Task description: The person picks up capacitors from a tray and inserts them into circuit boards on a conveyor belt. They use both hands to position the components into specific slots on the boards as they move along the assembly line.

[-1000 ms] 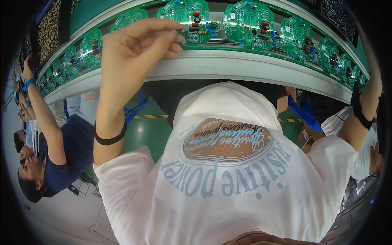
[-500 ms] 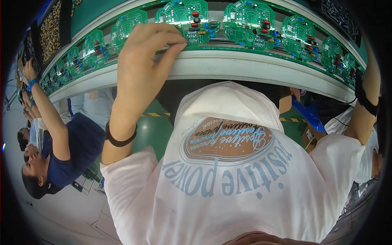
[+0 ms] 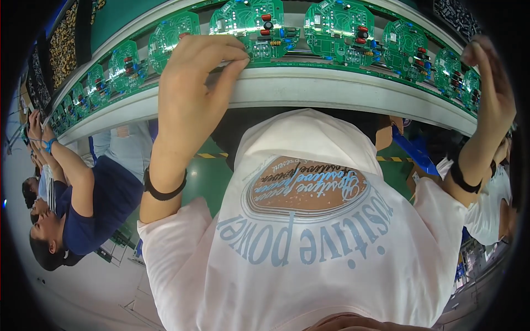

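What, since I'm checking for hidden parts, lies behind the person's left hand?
Behind the left hand, two green circuit boards and a pale rail show in part. It covers the left board's lower right portion and some rail; any components there can't be seen.

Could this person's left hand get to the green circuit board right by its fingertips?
Most likely yes. The left hand is already over the near rail, its fingertips by the board's lower left part, and nothing visible blocks the circuit board from them.
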Action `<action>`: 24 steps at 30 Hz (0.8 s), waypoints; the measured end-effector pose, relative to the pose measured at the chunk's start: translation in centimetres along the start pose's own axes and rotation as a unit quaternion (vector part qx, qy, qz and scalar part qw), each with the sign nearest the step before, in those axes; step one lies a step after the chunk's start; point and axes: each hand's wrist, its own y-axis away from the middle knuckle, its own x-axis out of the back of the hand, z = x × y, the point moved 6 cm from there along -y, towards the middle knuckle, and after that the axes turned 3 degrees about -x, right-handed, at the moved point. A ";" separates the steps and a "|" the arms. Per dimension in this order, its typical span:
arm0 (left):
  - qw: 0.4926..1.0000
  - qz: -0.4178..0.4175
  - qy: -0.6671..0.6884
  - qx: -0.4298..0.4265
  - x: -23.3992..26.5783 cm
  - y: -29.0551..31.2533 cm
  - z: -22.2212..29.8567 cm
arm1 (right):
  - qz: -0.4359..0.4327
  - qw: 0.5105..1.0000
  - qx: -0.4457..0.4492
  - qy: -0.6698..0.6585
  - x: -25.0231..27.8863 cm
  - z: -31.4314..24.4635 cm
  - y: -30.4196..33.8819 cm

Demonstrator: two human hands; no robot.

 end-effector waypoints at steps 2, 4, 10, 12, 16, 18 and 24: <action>1.000 0.003 0.001 -0.002 -0.1 -0.1 0.0 | -0.017 0.997 -0.060 -0.047 -1.3 0.7 2.0; 1.000 0.010 0.000 -0.004 -0.2 -0.1 0.2 | -0.040 0.988 -0.111 -0.095 -2.7 1.7 3.4; 1.000 0.015 -0.013 0.008 -0.6 -0.2 0.5 | -0.079 0.942 -0.166 -0.282 -6.5 2.2 4.0; 1.000 0.015 -0.016 0.012 -0.7 -0.2 0.5 | -0.091 0.924 -0.176 -0.326 -7.1 2.0 3.9; 1.000 0.023 -0.021 -0.002 -0.5 -0.2 0.6 | -0.091 0.920 -0.185 -0.334 -7.5 1.9 3.8; 1.000 0.022 -0.016 0.003 -0.6 -0.3 0.6 | -0.088 0.922 -0.187 -0.327 -7.5 2.0 3.8; 1.000 0.005 -0.016 0.001 -0.7 -0.8 0.8 | -0.103 0.916 -0.164 -0.352 -7.2 2.6 3.7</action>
